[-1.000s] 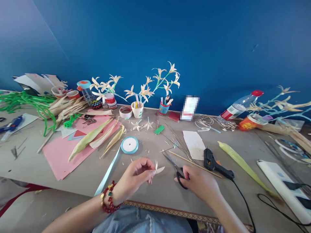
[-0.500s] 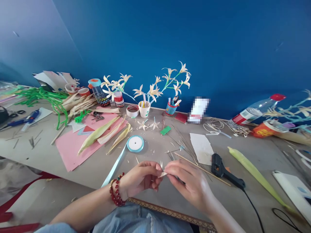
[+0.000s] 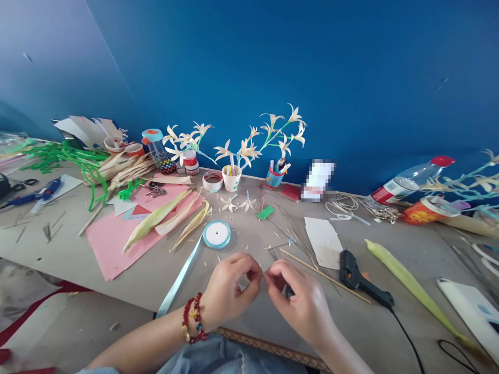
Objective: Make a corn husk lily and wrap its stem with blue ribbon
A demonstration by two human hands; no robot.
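Note:
My left hand (image 3: 236, 283), with red beaded bracelets (image 3: 194, 318) at its wrist, is closed in a pinch over the front of the table. A thin, pale piece of corn husk (image 3: 257, 275) shows edge-on at its fingertips; most of it is hidden. My right hand (image 3: 300, 296) meets it from the other side, thumb and forefinger pinched at the same spot. Something small and dark shows inside the curled right fingers, too hidden to name. Beyond the hands lie a spool of light blue ribbon (image 3: 217, 235) with its tail unrolled and two loose husk flowers (image 3: 247, 202).
A black glue gun (image 3: 362, 280) and a wooden stick (image 3: 325, 275) lie right of my hands, beside white paper (image 3: 323, 241) and a green husk (image 3: 413, 285). Left are pink sheets (image 3: 105, 244) under husks. Husk flowers in a cup (image 3: 232, 179) stand by the blue wall.
Both hands have turned at the fingertips. The pale husk piece, seen broader before, now shows only as a thin line. My left wrist has rotated and its thumb side faces me more.

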